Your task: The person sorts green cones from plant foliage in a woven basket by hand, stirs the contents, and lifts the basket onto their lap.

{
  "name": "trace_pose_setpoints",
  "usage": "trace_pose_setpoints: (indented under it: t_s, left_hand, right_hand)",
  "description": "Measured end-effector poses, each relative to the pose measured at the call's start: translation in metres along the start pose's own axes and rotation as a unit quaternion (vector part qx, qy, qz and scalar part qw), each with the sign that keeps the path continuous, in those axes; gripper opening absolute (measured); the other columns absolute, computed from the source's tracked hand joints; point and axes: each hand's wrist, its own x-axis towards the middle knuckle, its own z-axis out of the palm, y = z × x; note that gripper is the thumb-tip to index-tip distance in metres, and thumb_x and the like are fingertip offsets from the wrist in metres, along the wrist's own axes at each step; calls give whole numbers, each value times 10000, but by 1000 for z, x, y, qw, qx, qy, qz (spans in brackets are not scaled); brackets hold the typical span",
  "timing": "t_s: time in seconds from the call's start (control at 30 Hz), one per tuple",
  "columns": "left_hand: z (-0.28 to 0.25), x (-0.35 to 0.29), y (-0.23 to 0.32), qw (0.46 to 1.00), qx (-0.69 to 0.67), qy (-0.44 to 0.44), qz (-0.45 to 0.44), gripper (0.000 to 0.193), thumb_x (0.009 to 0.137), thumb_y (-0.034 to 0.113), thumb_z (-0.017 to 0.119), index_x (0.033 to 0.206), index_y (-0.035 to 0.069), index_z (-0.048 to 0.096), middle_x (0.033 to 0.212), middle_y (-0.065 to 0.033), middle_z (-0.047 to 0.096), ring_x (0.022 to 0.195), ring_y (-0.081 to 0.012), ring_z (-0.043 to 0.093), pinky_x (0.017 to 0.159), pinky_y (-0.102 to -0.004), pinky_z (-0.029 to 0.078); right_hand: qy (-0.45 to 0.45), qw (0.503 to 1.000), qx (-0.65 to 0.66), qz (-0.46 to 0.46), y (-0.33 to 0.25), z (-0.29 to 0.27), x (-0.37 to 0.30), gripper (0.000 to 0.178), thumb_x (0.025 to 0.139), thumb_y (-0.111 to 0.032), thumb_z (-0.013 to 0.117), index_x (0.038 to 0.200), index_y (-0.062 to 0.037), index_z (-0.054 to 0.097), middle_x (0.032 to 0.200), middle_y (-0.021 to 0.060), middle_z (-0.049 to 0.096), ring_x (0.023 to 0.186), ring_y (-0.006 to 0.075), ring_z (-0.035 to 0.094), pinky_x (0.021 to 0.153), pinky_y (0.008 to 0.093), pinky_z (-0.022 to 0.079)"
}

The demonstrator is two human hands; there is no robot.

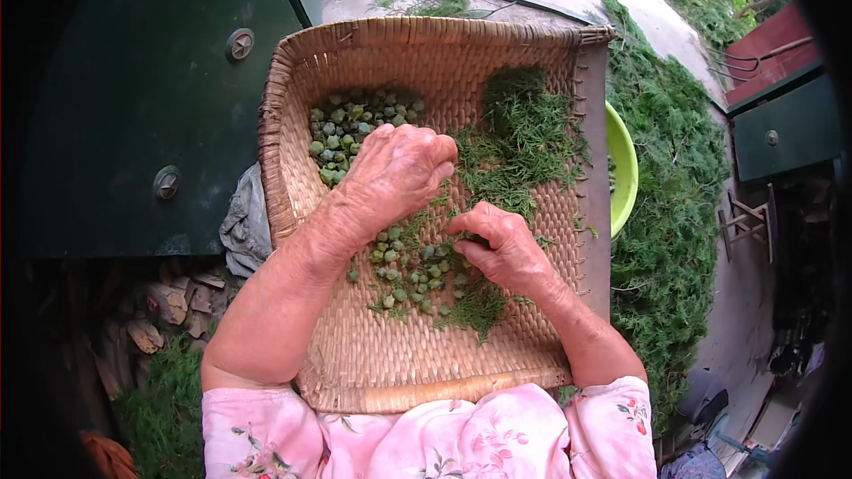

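In the head view, the basket [426, 397] is in front of the person, its near rim close to the pink shirt [435, 439]. The green cones [333, 137] lie inside the basket in two groups: one heap in its far left part, and a looser group near its middle, toward the person. The sprigs [524, 146] make a pile in the far right part of the basket, and a few small pieces lie among the nearer cones. The left hand [404, 168] is above the basket, between the far heap and the sprigs; its fingers are curled in, and I cannot tell if they grip something. The right hand [506, 248] is over the basket's middle, beside the nearer cones, with thumb and forefinger bent; whether it holds anything, I cannot tell. To the right of the basket, a yellow-green bowl [627, 168] shows partly, and beyond it lies much cut greenery [666, 248]. To the basket's left are a grey cloth [247, 226] and firewood [169, 302].
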Motion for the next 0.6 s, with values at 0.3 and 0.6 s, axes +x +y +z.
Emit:
trace_pose_setpoints:
  t_s: [0.3, 0.6]
  left_hand:
    - [-7, 0, 8, 995, -28, -73, -63, 174, 813, 176, 652, 898, 24, 651, 765, -107, 637, 739, -282, 633, 663, -396, 483]
    - [-6, 1, 12, 841, -505, -156, -117, 315, 808, 60, 655, 1111, -1, 599, 902, -20, 628, 832, -76, 565, 743, -243, 469]
  right_hand:
    - [42, 990, 47, 123, -7, -6, 0, 159, 794, -95, 637, 930, -22, 601, 724, 101, 556, 704, 236, 580, 631, 351, 464]
    - [90, 793, 537, 272, -1, -22, 1, 94, 851, -95, 650, 922, -72, 593, 692, -64, 479, 505, 12, 390, 406, 158, 262]
